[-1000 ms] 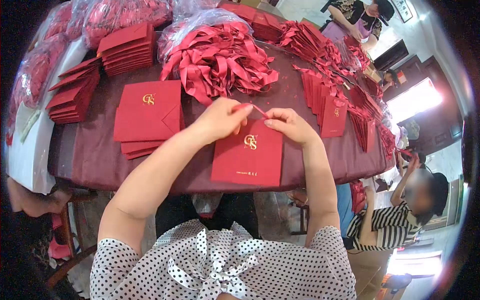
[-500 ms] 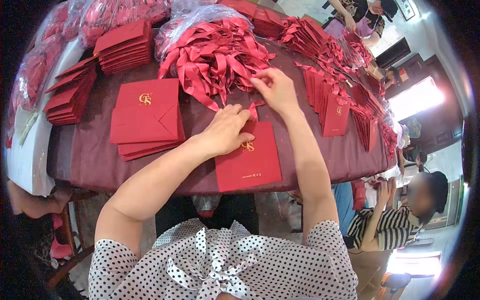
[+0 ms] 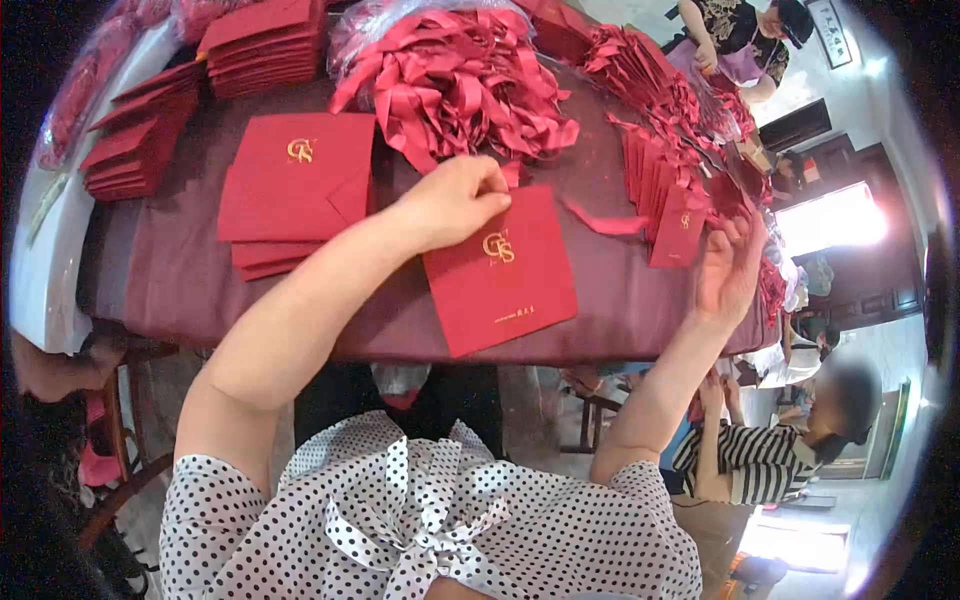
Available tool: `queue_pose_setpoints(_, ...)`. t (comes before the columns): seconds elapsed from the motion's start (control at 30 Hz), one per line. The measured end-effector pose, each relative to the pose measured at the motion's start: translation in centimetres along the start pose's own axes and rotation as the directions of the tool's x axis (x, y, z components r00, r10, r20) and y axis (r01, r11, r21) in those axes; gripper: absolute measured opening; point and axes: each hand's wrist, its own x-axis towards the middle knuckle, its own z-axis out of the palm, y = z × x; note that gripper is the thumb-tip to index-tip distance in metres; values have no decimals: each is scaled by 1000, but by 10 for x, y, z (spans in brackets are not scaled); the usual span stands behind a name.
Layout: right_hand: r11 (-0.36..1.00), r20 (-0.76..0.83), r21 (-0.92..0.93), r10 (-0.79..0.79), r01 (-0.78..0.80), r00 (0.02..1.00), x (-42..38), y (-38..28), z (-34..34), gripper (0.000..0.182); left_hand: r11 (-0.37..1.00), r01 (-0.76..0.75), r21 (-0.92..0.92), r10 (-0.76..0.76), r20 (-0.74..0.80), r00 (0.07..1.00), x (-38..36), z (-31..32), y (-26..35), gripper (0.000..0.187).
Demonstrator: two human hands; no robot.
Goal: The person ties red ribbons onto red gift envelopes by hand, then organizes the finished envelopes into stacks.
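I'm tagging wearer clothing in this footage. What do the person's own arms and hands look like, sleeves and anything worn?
Both arms are bare from the shoulder down; the left hand and right hand show no gloves, rings, watch or bracelet that I can make out. The garment is a white top with black polka dots, with short cap sleeves and a knotted bow at the front.

Left hand [image 3: 452, 203] pinches the top edge of a red envelope [image 3: 500, 270] with a gold logo, lying at the table's [image 3: 640, 320] near edge. Right hand [image 3: 730, 270] is raised out by the upright envelope row [image 3: 665, 190], a loose ribbon strip [image 3: 600, 220] lying between them. Big ribbon pile [image 3: 460, 85] behind, flat envelope stack [image 3: 295, 190] on the left.
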Motion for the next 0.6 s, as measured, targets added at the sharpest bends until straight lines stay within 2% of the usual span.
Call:
queue_pose_setpoints(0.03,1000,-8,-3,4,-4,1000,-6,-1,10,30,998,31,-58,-30,25,999,1,-1,-2,10)
queue_pose_setpoints(0.1,956,-36,-288,-66,53,997,-22,5,30,30,953,130,-272,-115,69,991,0,-2,1,7)
queue_pose_setpoints(0.13,893,-47,-443,-114,81,992,-26,14,35,25,936,175,-306,-149,105,983,0,-3,3,6)
queue_pose_setpoints(0.2,856,65,-513,-33,61,997,-32,32,36,20,922,200,-332,-173,109,979,0,-3,3,6)
queue_pose_setpoints(0.23,557,-47,-828,35,-59,998,-44,37,61,14,926,191,-325,-157,129,979,1,-4,2,6)
queue_pose_setpoints(0.27,487,237,-850,18,198,971,-44,55,55,12,928,193,-319,-157,136,978,1,-3,2,6)
queue_pose_setpoints(0.37,662,208,-749,291,-39,934,-60,94,72,13,899,237,-367,-188,166,968,1,-7,5,7)
queue_pose_setpoints(0.43,599,242,-799,242,51,940,-64,114,78,14,779,305,-547,-195,251,948,1,-11,4,7)
queue_pose_setpoints(0.5,585,267,-806,229,86,936,-63,125,71,18,737,351,-578,-218,288,933,1,-16,4,10)
queue_pose_setpoints(0.57,684,222,-729,235,1,946,-63,129,70,26,680,339,-650,-157,322,933,2,-17,2,13)
queue_pose_setpoints(0.6,697,276,-717,243,30,930,-61,129,68,37,636,358,-684,-115,374,920,3,-19,1,15)
